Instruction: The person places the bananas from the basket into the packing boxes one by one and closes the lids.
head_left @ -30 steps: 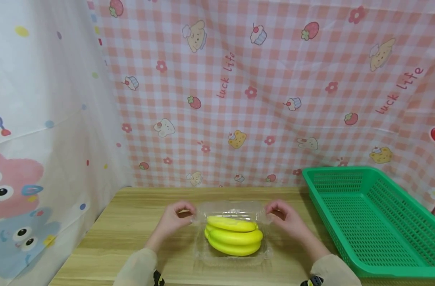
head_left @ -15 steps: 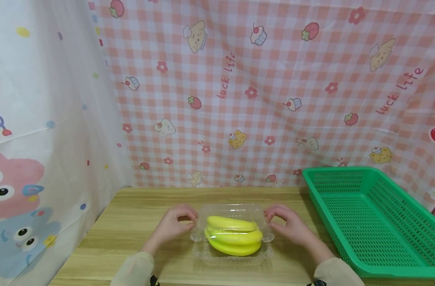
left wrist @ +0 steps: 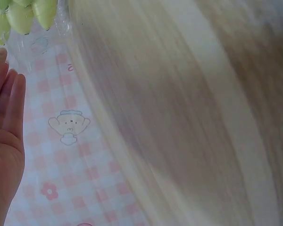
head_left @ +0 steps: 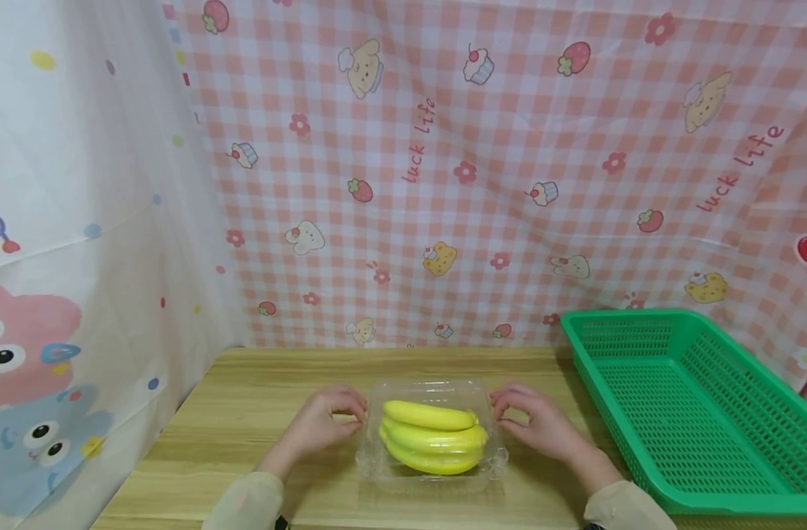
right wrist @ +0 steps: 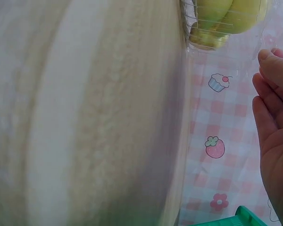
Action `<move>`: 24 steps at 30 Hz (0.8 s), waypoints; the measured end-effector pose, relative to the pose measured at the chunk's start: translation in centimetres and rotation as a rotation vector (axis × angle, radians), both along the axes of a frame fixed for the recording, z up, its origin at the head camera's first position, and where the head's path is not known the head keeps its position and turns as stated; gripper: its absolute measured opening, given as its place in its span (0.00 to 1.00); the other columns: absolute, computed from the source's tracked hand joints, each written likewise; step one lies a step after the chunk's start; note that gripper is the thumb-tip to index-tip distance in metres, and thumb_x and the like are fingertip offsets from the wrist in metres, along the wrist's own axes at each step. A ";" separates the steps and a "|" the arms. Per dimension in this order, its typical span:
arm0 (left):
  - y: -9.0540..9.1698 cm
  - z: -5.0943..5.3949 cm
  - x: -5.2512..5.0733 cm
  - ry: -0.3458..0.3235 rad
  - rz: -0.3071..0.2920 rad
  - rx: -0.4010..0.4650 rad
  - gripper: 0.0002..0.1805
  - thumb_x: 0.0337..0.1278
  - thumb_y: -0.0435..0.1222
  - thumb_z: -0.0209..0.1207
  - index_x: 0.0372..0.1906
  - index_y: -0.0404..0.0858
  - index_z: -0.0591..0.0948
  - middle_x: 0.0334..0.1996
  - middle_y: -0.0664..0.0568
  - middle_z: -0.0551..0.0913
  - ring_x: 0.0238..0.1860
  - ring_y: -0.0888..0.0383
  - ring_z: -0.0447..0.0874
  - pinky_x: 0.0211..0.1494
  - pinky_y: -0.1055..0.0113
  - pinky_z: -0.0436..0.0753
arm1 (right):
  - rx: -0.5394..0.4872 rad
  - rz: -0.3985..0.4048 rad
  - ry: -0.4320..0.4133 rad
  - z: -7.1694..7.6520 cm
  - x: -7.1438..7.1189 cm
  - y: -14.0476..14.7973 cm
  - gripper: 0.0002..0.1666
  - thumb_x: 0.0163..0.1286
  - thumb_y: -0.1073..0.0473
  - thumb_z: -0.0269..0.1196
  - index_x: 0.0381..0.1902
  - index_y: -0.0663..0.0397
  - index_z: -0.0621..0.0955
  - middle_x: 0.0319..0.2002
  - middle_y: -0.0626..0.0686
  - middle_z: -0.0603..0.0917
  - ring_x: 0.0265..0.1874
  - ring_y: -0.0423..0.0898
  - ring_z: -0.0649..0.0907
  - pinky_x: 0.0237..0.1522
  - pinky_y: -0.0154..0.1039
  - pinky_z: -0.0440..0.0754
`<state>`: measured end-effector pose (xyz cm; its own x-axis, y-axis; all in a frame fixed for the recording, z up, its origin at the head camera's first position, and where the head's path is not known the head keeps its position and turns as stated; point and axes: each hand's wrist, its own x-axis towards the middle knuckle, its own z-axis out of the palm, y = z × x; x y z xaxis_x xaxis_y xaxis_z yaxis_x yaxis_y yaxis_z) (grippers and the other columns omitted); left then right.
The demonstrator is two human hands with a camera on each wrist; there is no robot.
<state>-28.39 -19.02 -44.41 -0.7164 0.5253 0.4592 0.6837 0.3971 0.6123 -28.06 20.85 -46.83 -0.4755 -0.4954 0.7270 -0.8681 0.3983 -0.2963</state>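
Several yellow bananas (head_left: pixel 433 442) lie in a clear plastic container (head_left: pixel 430 482) on the wooden table. Its transparent lid (head_left: pixel 403 390) is lowered over them; whether its front edge is fastened I cannot tell. My left hand (head_left: pixel 320 423) pinches the lid's left side near the back, thumb against fingers. On the opposite side, my right hand (head_left: pixel 539 425) pinches the lid's right edge. The left wrist view shows the left hand (left wrist: pixel 4 146) beside the bananas (left wrist: pixel 23 16); the right wrist view has the right hand (right wrist: pixel 278 132) near the container's corner.
A green perforated basket (head_left: pixel 702 504) stands at the right of the wooden table (head_left: pixel 244 397). Behind the table hangs a pink checked cloth (head_left: pixel 509 147), and a white patterned cloth (head_left: pixel 132 221) hangs on the left.
The lid has come down and forward over the bananas. Both hands have stayed at its sides, shifting slightly toward the front. Basket and bananas have not moved.
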 end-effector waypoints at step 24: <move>0.1 0.1 0.4 0.127 -0.024 -0.088 0.17 0.41 0.19 0.70 0.27 0.45 0.86 0.40 0.52 0.86 0.45 0.54 0.83 0.48 0.65 0.86 | 0.084 0.019 0.021 0.3 0.2 0.3 0.24 0.44 0.78 0.75 0.29 0.44 0.81 0.41 0.51 0.84 0.42 0.48 0.84 0.54 0.18 0.71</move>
<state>-27.99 -18.92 -44.28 -0.6421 0.5841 0.4965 0.7634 0.4281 0.4836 -27.88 21.18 -46.56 -0.4500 -0.5640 0.6924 -0.8816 0.4040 -0.2439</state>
